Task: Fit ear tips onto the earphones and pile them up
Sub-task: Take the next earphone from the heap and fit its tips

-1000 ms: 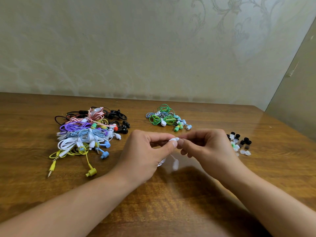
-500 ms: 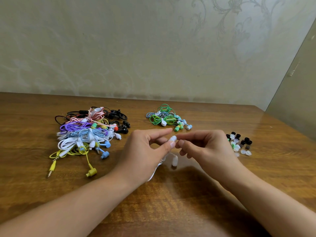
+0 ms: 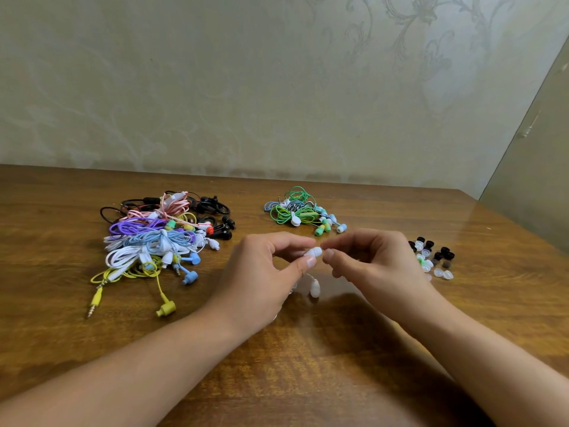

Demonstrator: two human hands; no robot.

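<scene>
My left hand (image 3: 264, 269) pinches a white earbud (image 3: 314, 251) between thumb and forefinger above the middle of the table. My right hand (image 3: 369, 260) has its fingertips curled right at the bud's free end; whether an ear tip sits between them is hidden. The second white earbud (image 3: 314, 288) dangles on its cord below my hands. A large tangle of coloured earphones (image 3: 157, 238) lies at the left. A smaller green and blue pile of earphones (image 3: 300, 214) lies behind my hands. Loose black, clear and green ear tips (image 3: 434, 257) are scattered at the right.
The brown wooden table (image 3: 308, 365) runs back to a pale patterned wall (image 3: 277, 87). A yellow jack plug and cord (image 3: 98, 298) trail out from the big tangle toward the front left. The table's right edge (image 3: 523, 229) slants past the ear tips.
My left forefinger, stretched out half a second ago, has curled back down onto the bud. The two hands have closed together again around it.
</scene>
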